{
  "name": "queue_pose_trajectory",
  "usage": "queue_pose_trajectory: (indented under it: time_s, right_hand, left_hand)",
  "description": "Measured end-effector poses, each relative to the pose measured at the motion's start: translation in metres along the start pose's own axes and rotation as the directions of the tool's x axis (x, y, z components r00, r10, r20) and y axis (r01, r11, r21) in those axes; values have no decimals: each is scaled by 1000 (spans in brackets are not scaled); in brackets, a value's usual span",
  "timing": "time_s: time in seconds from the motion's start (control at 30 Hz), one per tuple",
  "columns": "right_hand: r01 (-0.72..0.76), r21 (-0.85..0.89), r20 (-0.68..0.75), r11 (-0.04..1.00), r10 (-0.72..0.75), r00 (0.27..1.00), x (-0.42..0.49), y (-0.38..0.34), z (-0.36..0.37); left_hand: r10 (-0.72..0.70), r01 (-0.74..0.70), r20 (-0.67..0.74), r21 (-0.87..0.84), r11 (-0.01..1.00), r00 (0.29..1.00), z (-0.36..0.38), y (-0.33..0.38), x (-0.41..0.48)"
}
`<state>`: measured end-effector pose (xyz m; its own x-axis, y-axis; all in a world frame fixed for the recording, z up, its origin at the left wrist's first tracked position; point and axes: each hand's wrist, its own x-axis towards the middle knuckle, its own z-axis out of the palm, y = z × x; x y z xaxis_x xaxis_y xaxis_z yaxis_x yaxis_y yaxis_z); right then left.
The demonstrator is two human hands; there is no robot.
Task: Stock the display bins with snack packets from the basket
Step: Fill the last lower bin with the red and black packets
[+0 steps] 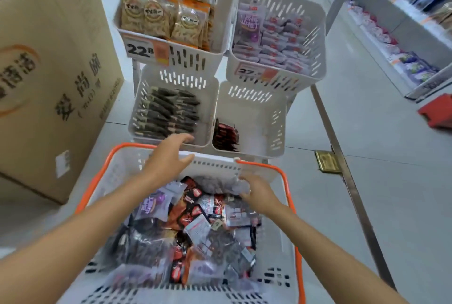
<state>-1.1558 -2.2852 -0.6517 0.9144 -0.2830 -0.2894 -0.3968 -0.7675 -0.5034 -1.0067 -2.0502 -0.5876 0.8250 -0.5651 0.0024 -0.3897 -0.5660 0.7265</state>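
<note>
A white basket with an orange rim point(292, 208) sits in front of me, full of mixed snack packets point(195, 225) in red, purple and dark wrappers. My left hand point(171, 156) hovers over the basket's far edge with its fingers spread, holding nothing, just short of the lower left bin point(210, 98) of dark packets. My right hand point(256, 191) reaches into the far right of the basket and pinches a pale clear packet point(227, 185). The lower right bin point(259, 117) holds only a few red packets point(225, 134).
Two upper bins stand behind: one with orange-topped seed packets point(166, 19), one with purple and white packets point(276, 34). A big cardboard box point(49, 78) stands at the left. A metal rail point(342, 147), stocked shelves point(411, 22) and a red object point(437, 112) lie at the right.
</note>
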Motion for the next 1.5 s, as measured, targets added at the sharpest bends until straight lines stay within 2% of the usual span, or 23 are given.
queue_pose_trajectory:
  time_s: [0.13,0.2,0.27,0.33,0.4,0.43,0.47,0.53,0.6,0.67,0.73,0.8,0.87,0.97,1.03,1.07,1.13,1.2,1.23,1.27,1.33,1.4,1.5]
  right_hand:
    - [-104,-101,6,989,106,994,9,24,44]
    - [-91,-67,-83,994,86,993,9,31,56]
    - [-72,48,-215,996,81,973,3,27,56]
    - [-52,153,-300,987,97,949,-12,11,56]
    - [58,206,-295,977,6,956,-26,-19,58]
    - [141,228,-241,963,-84,967,-31,-35,60]
    - [228,238,-158,944,-194,968,-36,-50,64]
    - [316,230,56,921,-337,940,-44,-63,74]
    - [200,221,231,955,-250,940,-50,-56,86]
    - [83,115,384,990,-121,915,-54,-43,103]
    - [183,-137,521,974,-86,849,-59,-32,126]
    - [407,-345,584,846,-146,799,-64,-25,147]
    - [497,-390,557,775,-232,798,-66,-19,158]
    - [439,-242,439,865,-306,845,-57,-18,153]
    - [255,-4,353,967,-237,905,-49,-29,137]
    - [149,154,289,977,-189,939,-45,-40,127]
    - [51,411,75,910,-89,993,-36,-63,109]
    - [91,536,-141,839,-17,990,-32,-86,97]
    - [142,548,-177,825,-52,983,-32,-95,92]
    - [209,515,-156,831,-149,976,-33,-102,87]
    - [331,415,-9,847,-360,933,-36,-111,81]
    - [330,459,84,825,-410,908,-32,-114,71]
    - [238,585,135,775,-383,914,-24,-112,51]
  left_hand:
    - [-110,111,57,-15,994,992,20,-40,-51]
    - [-170,178,106,-72,981,980,34,-46,-64]
    - [-267,294,161,-174,940,950,45,-42,-69]
    - [-359,467,332,-343,815,872,57,-35,-73]
    - [-338,666,595,-501,553,729,66,-26,-77]
    - [-313,721,661,-539,435,683,71,-24,-78]
    - [-305,734,670,-583,348,677,75,-25,-78]
    - [-395,694,580,-665,275,712,76,-35,-78]
    - [-452,667,517,-689,283,726,67,-51,-81]
    - [-404,674,562,-704,223,721,55,-67,-87]
    - [-368,672,592,-728,138,717,45,-75,-94]
    - [-361,660,589,-743,108,722,39,-77,-101]
    - [-367,653,579,-748,118,728,33,-79,-109]
    - [-409,660,554,-728,182,725,26,-84,-116]
    - [-461,658,519,-721,216,720,24,-86,-118]
    - [-483,660,502,-711,242,718,25,-86,-117]
    - [-515,672,479,-680,295,711,29,-83,-114]
    - [-514,678,484,-669,303,708,33,-76,-111]
    - [-482,674,513,-693,256,711,35,-71,-107]
    - [-436,661,544,-728,179,717,36,-65,-103]
    - [-381,605,550,-796,33,743,35,-59,-94]
    - [-371,557,521,-830,-10,769,33,-59,-89]
    - [-317,533,508,-846,-8,801,29,-64,-88]
